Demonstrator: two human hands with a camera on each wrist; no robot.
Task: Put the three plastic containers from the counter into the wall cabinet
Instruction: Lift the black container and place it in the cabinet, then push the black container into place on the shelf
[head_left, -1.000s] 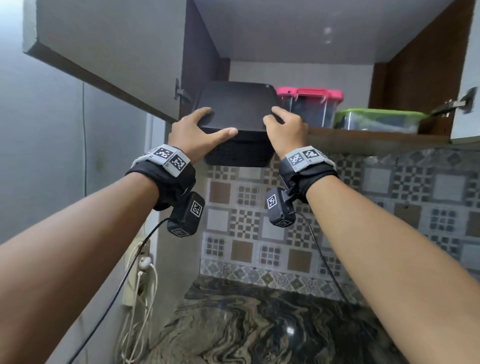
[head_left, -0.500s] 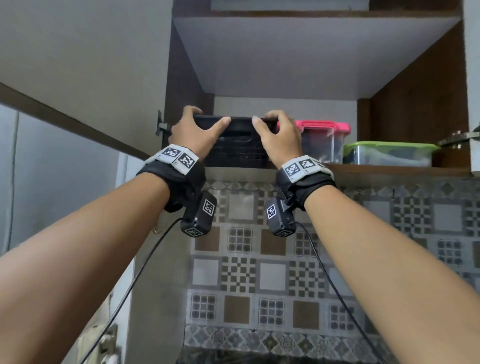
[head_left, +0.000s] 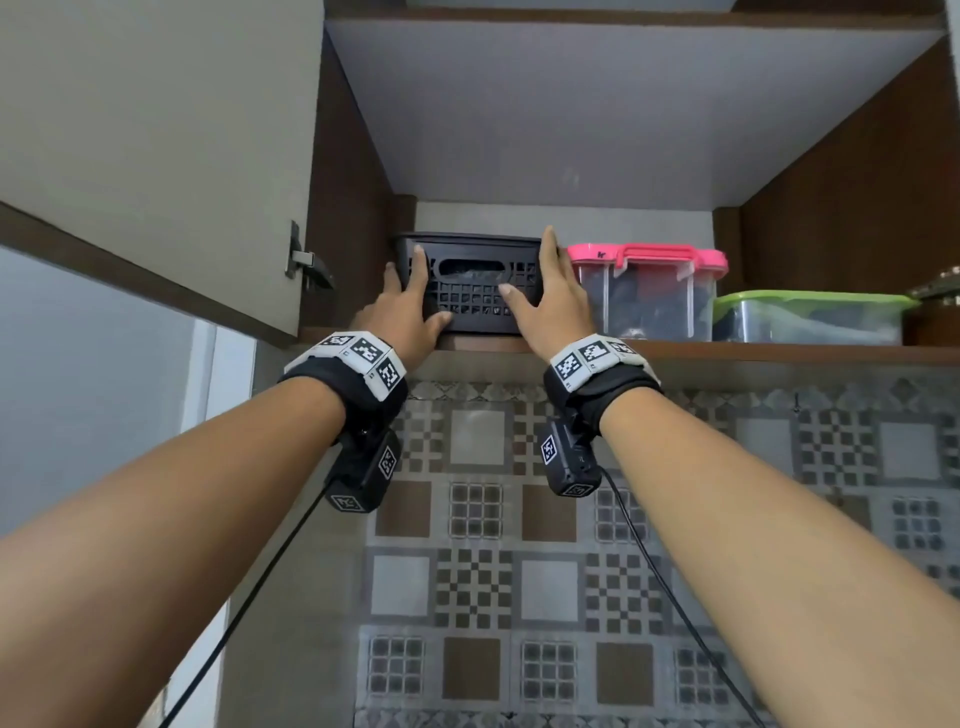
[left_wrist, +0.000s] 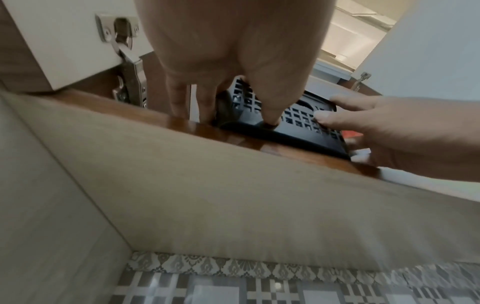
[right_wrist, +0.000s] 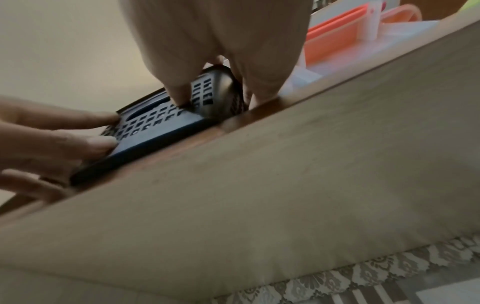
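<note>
A black lattice basket (head_left: 470, 296) stands on the wall cabinet's shelf (head_left: 779, 351), at its left end. My left hand (head_left: 410, 306) lies with straight fingers against the basket's front left corner. My right hand (head_left: 545, 301) rests flat at the front right corner, fingers pointing up along that side and the thumb on the lattice. In the left wrist view the left thumb touches the basket (left_wrist: 298, 121) near its base. A pink-lidded container (head_left: 649, 291) stands right of the basket, and a green-lidded one (head_left: 810, 317) further right.
The cabinet's left door (head_left: 156, 156) hangs open beside my left arm, its hinge (head_left: 304, 260) close to the left hand. A brown side wall bounds the basket on the left. A patterned tile wall (head_left: 493, 545) runs below the shelf.
The basket has gone from the shelf's front edge deeper onto the shelf. Both hands have slipped from gripping its rim to lying flat against its front corners.
</note>
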